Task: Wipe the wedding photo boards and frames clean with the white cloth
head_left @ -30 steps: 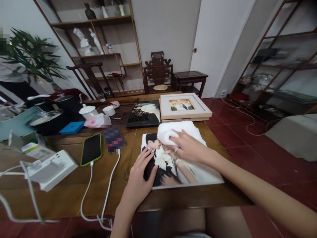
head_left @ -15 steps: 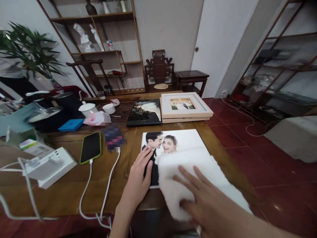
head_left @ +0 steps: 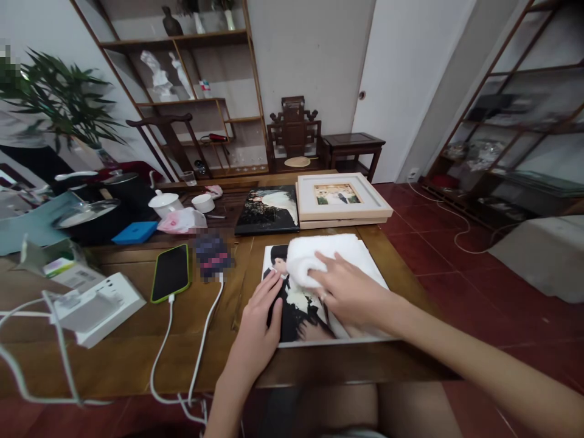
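Observation:
A photo panel [head_left: 303, 310] with a picture of a couple lies flat on the wooden table in front of me. My left hand [head_left: 261, 310] rests flat along its left edge, fingers stretched out and holding nothing. In my right hand [head_left: 349, 289] is a fluffy white towel [head_left: 310, 246], bunched under the fingers and pressed on the upper part of the panel. The towel hides most of the couple's heads and some of the panel's upper right.
Behind the panel lie a dark photo album [head_left: 267, 210] and a pale wooden picture frame [head_left: 347, 213]. To the left are a phone [head_left: 171, 274] in a green case, a white power strip [head_left: 107, 310] with cables, a blue box [head_left: 134, 232] and a white teapot [head_left: 164, 202].
My right hand has pushed the towel away from me, from the panel's near right side to its upper part. The lower picture is now uncovered. My left hand stays in place.

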A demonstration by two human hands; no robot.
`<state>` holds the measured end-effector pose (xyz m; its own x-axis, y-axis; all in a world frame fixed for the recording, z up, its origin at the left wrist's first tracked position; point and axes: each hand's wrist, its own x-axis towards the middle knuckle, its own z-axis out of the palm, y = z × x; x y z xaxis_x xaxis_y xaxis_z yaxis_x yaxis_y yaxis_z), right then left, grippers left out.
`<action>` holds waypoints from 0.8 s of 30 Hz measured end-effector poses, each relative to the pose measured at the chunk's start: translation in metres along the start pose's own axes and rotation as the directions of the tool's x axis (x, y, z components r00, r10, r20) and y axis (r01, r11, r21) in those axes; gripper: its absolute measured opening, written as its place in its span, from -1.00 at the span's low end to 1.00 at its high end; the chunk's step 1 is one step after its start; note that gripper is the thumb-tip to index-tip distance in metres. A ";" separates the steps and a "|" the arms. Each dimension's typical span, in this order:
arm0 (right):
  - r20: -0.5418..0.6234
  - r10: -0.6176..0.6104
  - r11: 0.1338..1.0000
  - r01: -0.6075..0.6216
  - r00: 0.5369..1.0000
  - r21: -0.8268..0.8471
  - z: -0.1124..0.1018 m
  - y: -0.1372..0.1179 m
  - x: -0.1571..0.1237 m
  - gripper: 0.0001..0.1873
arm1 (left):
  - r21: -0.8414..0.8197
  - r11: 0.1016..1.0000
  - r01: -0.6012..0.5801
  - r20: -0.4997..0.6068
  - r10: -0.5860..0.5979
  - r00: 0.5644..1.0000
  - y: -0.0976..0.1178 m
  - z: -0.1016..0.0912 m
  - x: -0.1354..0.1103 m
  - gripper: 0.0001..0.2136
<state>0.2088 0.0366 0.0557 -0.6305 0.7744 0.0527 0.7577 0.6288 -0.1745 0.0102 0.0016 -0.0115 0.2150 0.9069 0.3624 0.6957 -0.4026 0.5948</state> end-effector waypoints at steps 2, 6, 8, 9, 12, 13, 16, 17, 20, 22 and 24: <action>-0.021 -0.002 1.000 0.001 1.000 -0.029 0.000 0.010 0.020 -0.69 | -0.003 1.000 0.002 -0.003 -0.002 1.000 0.000 0.000 0.000 -0.62; -0.036 -0.019 0.999 0.017 0.999 -0.051 0.001 0.014 0.038 -0.72 | -0.018 1.000 0.009 0.000 -0.009 1.000 0.000 0.000 0.000 -0.62; -0.028 -0.031 0.998 0.029 0.999 -0.051 0.002 0.008 0.032 -0.71 | -0.028 1.000 0.008 -0.003 -0.008 1.000 0.000 0.000 0.000 -0.61; -0.023 -0.037 0.998 0.036 0.999 -0.047 0.003 0.003 0.025 -0.70 | -0.030 1.000 0.008 -0.002 -0.008 1.000 0.000 0.000 0.001 -0.61; 0.000 -0.073 0.997 0.073 0.997 -0.004 0.009 -0.019 -0.007 -0.70 | -0.029 1.000 0.012 0.005 -0.012 1.000 0.001 -0.001 0.001 -0.59; 0.010 -0.094 0.995 0.094 0.995 0.021 0.012 -0.026 -0.020 -0.71 | -0.028 1.000 0.015 0.014 -0.014 1.000 0.001 -0.001 0.001 -0.59; 0.044 -0.182 0.981 0.179 0.982 0.070 0.018 -0.043 -0.055 -0.77 | -0.021 0.999 0.033 0.032 -0.032 0.999 0.002 -0.001 0.001 -0.60; 0.051 -0.218 0.974 0.214 0.975 0.070 0.020 -0.045 -0.064 -0.80 | -0.018 0.999 0.040 0.032 -0.040 0.999 0.001 -0.001 0.001 -0.60; 0.051 -0.309 0.950 0.306 0.950 0.060 0.022 -0.043 -0.086 -0.89 | -0.015 0.999 0.046 0.023 -0.045 0.999 0.001 -0.001 0.001 -0.61; 0.016 -0.312 0.948 0.310 0.950 0.075 0.022 -0.036 -0.096 -0.87 | -0.019 0.999 0.038 0.019 -0.037 0.999 0.002 -0.001 0.001 -0.61; -0.042 -0.215 0.972 0.217 0.976 0.088 0.021 -0.024 -0.103 -0.83 | -0.023 0.999 0.033 0.020 -0.032 0.999 0.002 -0.002 0.001 -0.61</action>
<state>0.2518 -0.0593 0.0335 -0.7709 0.6237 0.1297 0.5847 0.7735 -0.2445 0.0109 0.0015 -0.0086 0.2058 0.9217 0.3288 0.6863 -0.3754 0.6230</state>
